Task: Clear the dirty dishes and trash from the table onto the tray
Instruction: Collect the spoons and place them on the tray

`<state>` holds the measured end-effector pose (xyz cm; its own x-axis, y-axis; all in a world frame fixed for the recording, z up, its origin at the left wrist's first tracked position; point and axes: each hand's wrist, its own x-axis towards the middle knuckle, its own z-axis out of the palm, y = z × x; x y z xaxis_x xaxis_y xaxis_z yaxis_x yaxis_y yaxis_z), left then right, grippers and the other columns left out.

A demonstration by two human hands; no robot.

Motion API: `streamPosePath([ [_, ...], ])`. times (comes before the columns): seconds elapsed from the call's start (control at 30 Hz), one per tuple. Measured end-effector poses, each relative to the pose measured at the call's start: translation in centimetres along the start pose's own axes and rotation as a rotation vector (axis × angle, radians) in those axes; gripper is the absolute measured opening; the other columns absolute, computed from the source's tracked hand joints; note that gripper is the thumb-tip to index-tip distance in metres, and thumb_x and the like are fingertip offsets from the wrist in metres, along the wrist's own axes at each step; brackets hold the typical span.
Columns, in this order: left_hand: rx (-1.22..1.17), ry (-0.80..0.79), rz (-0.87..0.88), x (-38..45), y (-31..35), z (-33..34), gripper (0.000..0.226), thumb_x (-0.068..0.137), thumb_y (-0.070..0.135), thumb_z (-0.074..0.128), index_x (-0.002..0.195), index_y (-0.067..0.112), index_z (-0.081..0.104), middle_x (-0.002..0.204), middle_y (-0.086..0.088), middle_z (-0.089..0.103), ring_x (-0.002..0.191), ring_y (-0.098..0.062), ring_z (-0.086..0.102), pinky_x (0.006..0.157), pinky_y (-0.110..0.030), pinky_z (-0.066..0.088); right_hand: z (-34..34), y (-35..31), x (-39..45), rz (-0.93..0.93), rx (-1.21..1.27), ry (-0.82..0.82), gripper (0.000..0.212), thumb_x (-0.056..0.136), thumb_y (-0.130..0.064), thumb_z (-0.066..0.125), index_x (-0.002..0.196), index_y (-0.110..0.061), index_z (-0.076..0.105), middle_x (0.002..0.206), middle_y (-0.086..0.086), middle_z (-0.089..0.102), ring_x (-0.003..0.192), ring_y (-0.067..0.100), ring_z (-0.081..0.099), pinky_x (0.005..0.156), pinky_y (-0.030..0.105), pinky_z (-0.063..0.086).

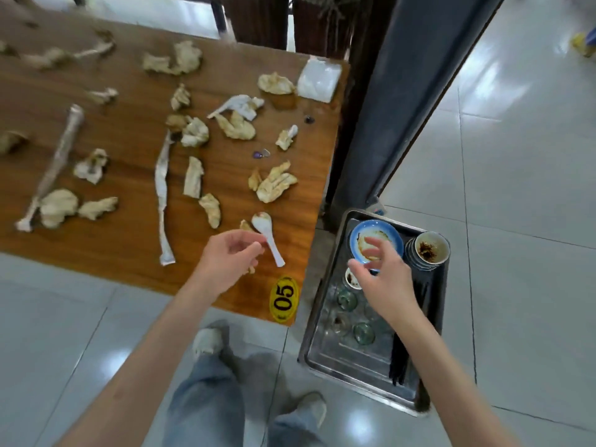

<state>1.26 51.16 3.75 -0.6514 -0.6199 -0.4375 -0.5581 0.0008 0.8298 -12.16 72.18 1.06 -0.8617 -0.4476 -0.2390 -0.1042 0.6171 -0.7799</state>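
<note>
Left hand [230, 253] pinches white ceramic soup spoon [267, 235] by its handle, above wooden table [129, 246] near corner; bowl smeared brown. Right hand [383, 275] fingers spread, holding nothing, over metal tray [322, 350] above blue-rimmed dish [395, 237].

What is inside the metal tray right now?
The metal tray holds a blue plate, stacked bowls, glasses and dark chopsticks. The right hand hides part of it.

The right hand [383, 279] hides part of the round blue plate [380, 235] and the small white cup [351, 279]. The brown wooden table [129, 227] runs off the left edge, where its crumpled napkins look blurry.
</note>
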Motion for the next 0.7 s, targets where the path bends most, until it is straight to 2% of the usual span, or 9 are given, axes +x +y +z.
streamPosePath([
  [0.1, -0.003, 0.071, -0.028, -0.3, -0.8, -5.4, 0.011, 0.090, 0.023, 0.060, 0.097, 0.030, 0.065, 0.094, 0.009, 0.068, 0.082, -0.007, 0.066, 0.064, -0.017, 0.047, 2.1, -4.1, -0.4, -0.039, -0.015, -0.053, 0.047, 0.082, -0.031, 0.068, 0.124, -0.024, 0.049, 0.102, -0.009, 0.058, 0.088, 0.009, 0.060, 0.070, 0.022, 0.045],
  [0.23, -0.035, 0.140, -0.070, 0.4, -2.4, -11.6, 0.015, 0.090, 0.023, 0.060, 0.104, 0.025, 0.065, 0.096, 0.007, 0.067, 0.085, -0.008, 0.065, 0.063, -0.016, 0.048, 5.9, -8.7, -0.4, -0.058, -0.055, -0.110, 0.048, 0.082, -0.035, 0.068, 0.125, -0.026, 0.047, 0.102, -0.011, 0.056, 0.089, 0.005, 0.057, 0.066, 0.015, 0.044],
  [0.3, -0.036, 0.150, -0.076, 1.3, -3.1, -14.3, 0.014, 0.090, 0.022, 0.061, 0.103, 0.024, 0.065, 0.095, 0.007, 0.067, 0.084, -0.008, 0.065, 0.060, -0.014, 0.047, 7.9, -10.7, -0.1, -0.044, -0.085, -0.111, 0.048, 0.083, -0.035, 0.067, 0.125, -0.025, 0.048, 0.101, -0.011, 0.056, 0.088, 0.006, 0.057, 0.071, 0.021, 0.048],
  [0.4, 0.008, 0.128, -0.077, 3.1, -3.6, -18.0, 0.009, 0.089, 0.025, 0.061, 0.093, 0.032, 0.064, 0.094, 0.008, 0.066, 0.083, -0.009, 0.065, 0.059, -0.014, 0.046, 10.5, -13.3, 0.8, -0.012, -0.130, -0.113, 0.046, 0.084, -0.034, 0.065, 0.126, -0.022, 0.048, 0.104, -0.008, 0.058, 0.096, 0.013, 0.058, 0.080, 0.032, 0.052],
  [0.57, 0.126, 0.065, -0.038, 7.3, -4.2, -23.0, 0.009, 0.087, 0.029, 0.063, 0.086, 0.037, 0.063, 0.091, 0.010, 0.066, 0.081, -0.009, 0.064, 0.062, -0.017, 0.049, 14.8, -17.0, 3.1, 0.038, -0.229, -0.045, 0.050, 0.085, -0.031, 0.066, 0.130, -0.019, 0.047, 0.113, -0.003, 0.060, 0.098, 0.013, 0.055, 0.074, 0.024, 0.043],
  [0.7, 0.180, 0.020, 0.000, 10.1, -4.3, -24.9, 0.012, 0.088, 0.028, 0.063, 0.085, 0.040, 0.061, 0.089, 0.011, 0.065, 0.079, -0.009, 0.064, 0.060, -0.016, 0.049, 17.1, -17.7, 4.2, 0.150, -0.262, -0.003, 0.049, 0.086, -0.028, 0.066, 0.130, -0.019, 0.047, 0.117, 0.000, 0.060, 0.106, 0.017, 0.057, 0.082, 0.030, 0.051],
])
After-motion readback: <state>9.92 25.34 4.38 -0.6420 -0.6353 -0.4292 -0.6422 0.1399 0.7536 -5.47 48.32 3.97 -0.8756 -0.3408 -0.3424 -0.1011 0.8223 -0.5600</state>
